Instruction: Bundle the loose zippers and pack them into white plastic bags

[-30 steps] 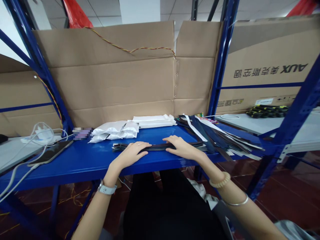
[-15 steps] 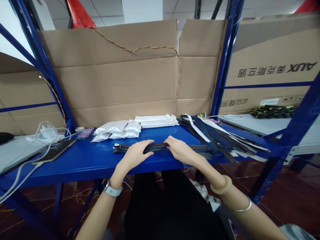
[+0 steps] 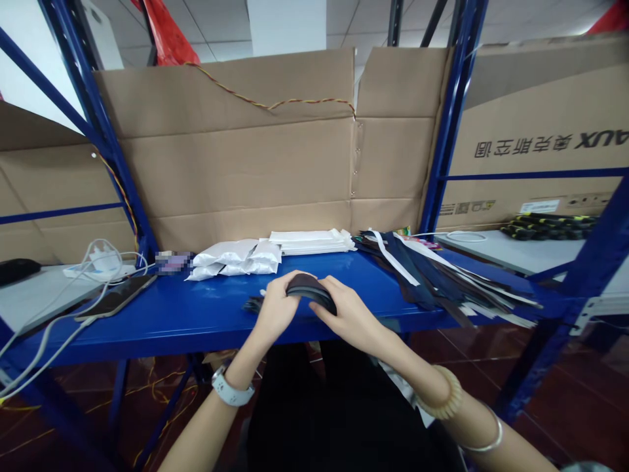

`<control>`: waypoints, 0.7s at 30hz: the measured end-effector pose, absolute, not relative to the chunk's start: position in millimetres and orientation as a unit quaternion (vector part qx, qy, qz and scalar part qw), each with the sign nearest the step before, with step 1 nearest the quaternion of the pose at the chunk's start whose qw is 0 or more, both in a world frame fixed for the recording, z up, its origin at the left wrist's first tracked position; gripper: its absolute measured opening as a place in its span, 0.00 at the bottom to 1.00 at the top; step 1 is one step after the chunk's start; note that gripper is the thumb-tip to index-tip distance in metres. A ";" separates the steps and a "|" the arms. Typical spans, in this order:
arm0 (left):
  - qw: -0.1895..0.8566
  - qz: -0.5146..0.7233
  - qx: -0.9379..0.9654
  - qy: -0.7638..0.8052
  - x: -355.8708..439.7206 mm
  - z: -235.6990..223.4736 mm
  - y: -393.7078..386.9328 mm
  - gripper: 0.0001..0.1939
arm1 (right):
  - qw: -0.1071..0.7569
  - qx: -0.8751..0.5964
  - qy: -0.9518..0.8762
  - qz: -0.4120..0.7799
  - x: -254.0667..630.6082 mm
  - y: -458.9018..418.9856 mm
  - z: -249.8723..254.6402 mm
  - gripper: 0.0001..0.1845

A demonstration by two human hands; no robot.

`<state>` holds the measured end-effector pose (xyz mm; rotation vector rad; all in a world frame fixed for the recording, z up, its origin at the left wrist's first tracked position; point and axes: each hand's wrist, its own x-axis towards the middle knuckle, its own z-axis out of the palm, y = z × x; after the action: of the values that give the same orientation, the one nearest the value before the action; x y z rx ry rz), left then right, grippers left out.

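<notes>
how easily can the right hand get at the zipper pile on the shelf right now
Probably easily, once it lets go. The right hand is holding the bent black zipper with the left hand, and the zipper pile lies just to its right on the blue shelf, with nothing standing between them.

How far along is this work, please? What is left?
Done-looking: white packets lie stacked behind. In hand: left hand and right hand curve a black zipper. Left: the loose zipper pile on the blue shelf's right.
</notes>
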<state>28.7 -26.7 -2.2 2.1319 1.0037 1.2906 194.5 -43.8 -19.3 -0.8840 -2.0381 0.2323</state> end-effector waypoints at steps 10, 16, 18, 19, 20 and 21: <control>0.269 0.600 0.648 0.383 56.5 -10.9 -50.7 0.18 | 0.453 -0.298 -0.810 0.223 179.3 -58.5 -21.1 0.24; 0.307 0.630 0.619 0.356 64.2 -12.4 -56.0 0.04 | 0.436 -0.312 -0.809 0.241 177.9 -61.0 -22.2 0.30; 0.323 0.635 0.611 0.345 66.8 -13.9 -58.0 0.05 | 0.428 -0.329 -0.803 0.251 178.2 -61.0 -22.8 0.30; 0.334 0.634 0.612 0.336 67.7 -14.1 -59.6 0.06 | 0.428 -0.331 -0.800 0.261 178.4 -61.4 -22.5 0.30; 0.345 0.631 0.615 0.324 68.5 -13.7 -61.6 0.08 | 0.429 -0.327 -0.797 0.272 178.6 -62.1 -21.6 0.30; 0.356 0.627 0.619 0.312 69.0 -12.9 -63.9 0.10 | 0.431 -0.319 -0.796 0.282 178.8 -63.2 -20.1 0.30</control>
<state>69.0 -63.9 -12.9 1.5975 0.8057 1.6198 178.8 -63.2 -20.1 -0.7949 -1.9852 0.7039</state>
